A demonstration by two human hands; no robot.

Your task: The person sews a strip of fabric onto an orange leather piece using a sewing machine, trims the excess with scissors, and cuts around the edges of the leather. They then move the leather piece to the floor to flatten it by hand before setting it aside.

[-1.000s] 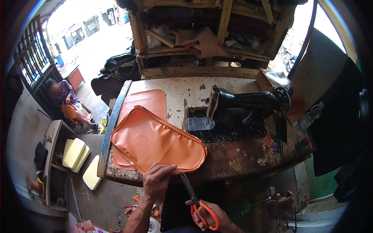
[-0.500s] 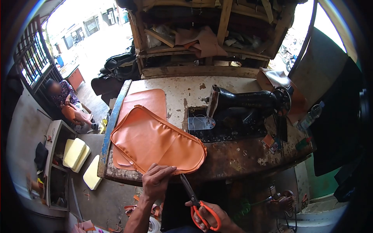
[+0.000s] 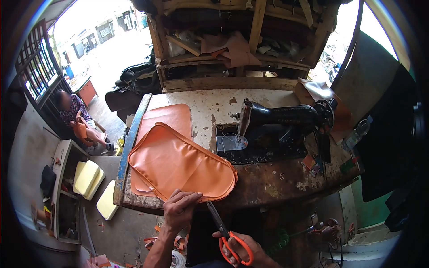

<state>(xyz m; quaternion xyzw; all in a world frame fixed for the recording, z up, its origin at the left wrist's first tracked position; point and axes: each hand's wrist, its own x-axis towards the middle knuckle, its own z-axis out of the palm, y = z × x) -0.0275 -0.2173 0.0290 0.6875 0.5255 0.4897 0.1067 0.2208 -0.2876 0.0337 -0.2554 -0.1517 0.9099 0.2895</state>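
Note:
My left hand (image 3: 179, 209) pinches the near edge of a stitched orange leather-like cover (image 3: 181, 163) with a gathered, raised rim. The cover lies near the left end of the worktable, its near edge at the table's front. Under it sits a flat orange sheet (image 3: 172, 117), partly hidden. In my right hand (image 3: 250, 248) is a pair of scissors (image 3: 217, 220) with orange handles, my fingers through the loops. Their dark blades point up toward the cover's near edge, just right of my left fingertips, and look closed or nearly so.
A black sewing machine (image 3: 283, 118) stands on the worn table (image 3: 208, 100). Beyond it is a wooden shelf (image 3: 232, 82) with scraps. A plastic bottle (image 3: 359, 131) is at the right. Yellow foam pads (image 3: 86, 177) lie at lower left; a person (image 3: 76, 111) sits outside.
My hands, the scissors and the cover stay almost exactly in place. The seated person outside has shifted slightly.

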